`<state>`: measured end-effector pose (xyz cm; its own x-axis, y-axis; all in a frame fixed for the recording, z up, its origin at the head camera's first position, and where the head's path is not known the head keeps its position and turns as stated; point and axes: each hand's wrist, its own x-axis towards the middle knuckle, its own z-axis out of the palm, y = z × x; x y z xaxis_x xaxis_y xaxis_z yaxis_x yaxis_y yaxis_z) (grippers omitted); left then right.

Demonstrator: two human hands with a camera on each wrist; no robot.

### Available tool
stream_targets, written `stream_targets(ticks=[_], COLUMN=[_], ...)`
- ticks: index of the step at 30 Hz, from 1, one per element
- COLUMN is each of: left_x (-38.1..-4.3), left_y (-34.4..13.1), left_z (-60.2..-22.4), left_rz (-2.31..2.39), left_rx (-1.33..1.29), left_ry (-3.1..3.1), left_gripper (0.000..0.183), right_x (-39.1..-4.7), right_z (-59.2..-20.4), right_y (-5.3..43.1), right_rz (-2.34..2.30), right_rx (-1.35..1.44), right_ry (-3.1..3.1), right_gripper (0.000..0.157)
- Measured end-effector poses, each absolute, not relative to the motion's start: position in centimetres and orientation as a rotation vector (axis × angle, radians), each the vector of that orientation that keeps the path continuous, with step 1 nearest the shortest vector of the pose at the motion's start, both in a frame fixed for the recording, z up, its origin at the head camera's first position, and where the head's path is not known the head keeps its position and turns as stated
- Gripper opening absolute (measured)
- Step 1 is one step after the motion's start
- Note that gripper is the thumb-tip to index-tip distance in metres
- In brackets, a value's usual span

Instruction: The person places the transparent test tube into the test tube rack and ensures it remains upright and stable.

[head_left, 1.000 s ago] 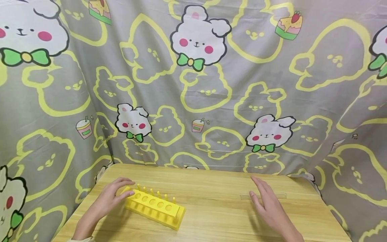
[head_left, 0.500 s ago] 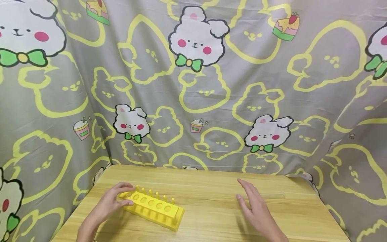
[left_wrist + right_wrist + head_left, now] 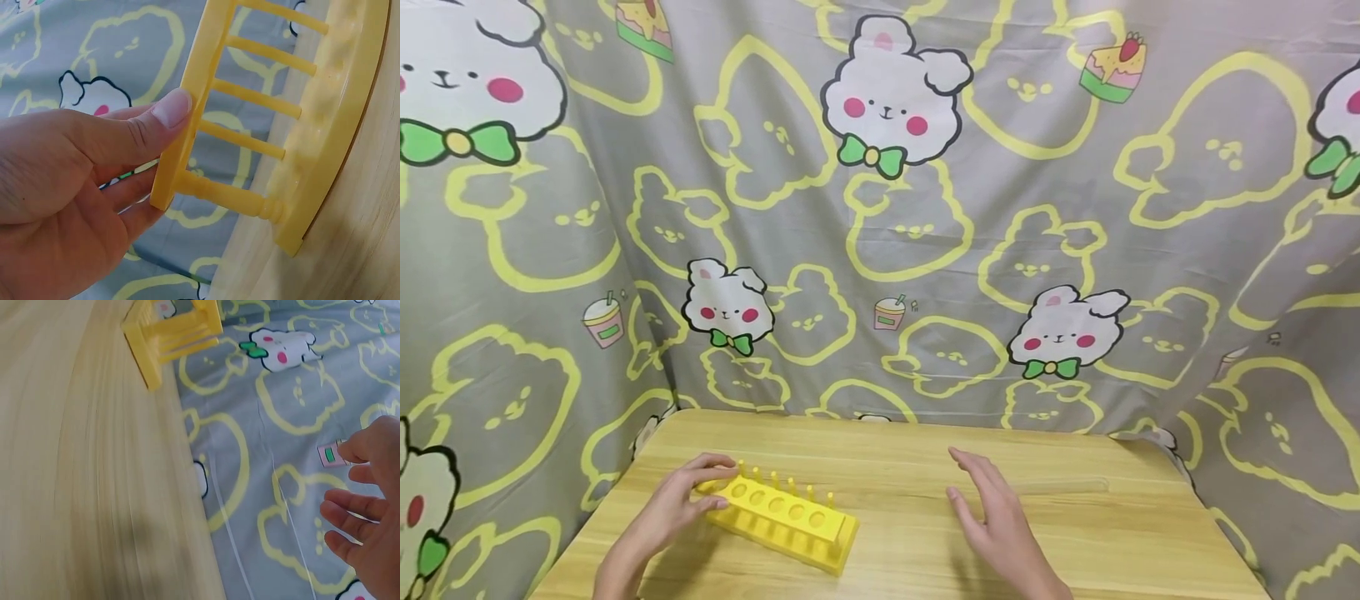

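Observation:
A yellow plastic test tube rack (image 3: 787, 517) stands on the table at left of centre in the head view, with round holes in its top plate and a row of pegs behind. My left hand (image 3: 672, 510) grips the rack's left end. In the left wrist view its thumb (image 3: 172, 109) presses one side of the top plate, and the fingers lie behind it. Held over the table to the right of the rack, my right hand (image 3: 997, 517) has loosely extended fingers and nothing in them. Just beyond it lies a thin transparent tube (image 3: 1067, 485), its left part near the hand and faint.
The wooden table (image 3: 895, 567) carries the rack and the tube. A grey curtain (image 3: 925, 258) with rabbit prints hangs behind the table and along both sides. Between the rack and my right hand is bare tabletop.
My right hand has moved left across the table, toward the rack, and more of the transparent tube shows. My left hand has closed on the rack's end; the rack stays about where it was.

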<state>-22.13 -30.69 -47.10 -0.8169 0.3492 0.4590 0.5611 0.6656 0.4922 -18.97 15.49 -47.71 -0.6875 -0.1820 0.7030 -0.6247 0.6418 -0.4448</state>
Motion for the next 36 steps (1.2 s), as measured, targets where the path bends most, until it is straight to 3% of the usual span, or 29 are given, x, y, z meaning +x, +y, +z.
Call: stream_targets(ticks=[28, 36], left_x=[-22.3, -22.3], left_y=[-30.9, -31.0], left_z=[-47.3, -47.3], left_rz=[-1.068, -1.077], left_rx=[-0.869, -0.848], left_ry=[-2.528, -2.548], left_gripper=[0.041, 0.039], right_x=[-17.8, -18.0], right_z=[-48.8, -48.5], right_y=[6.7, 4.5], right_rz=[1.095, 1.096], right_rx=[0.802, 0.867], right_ry=[-2.373, -2.389], right_gripper=[0.058, 0.047])
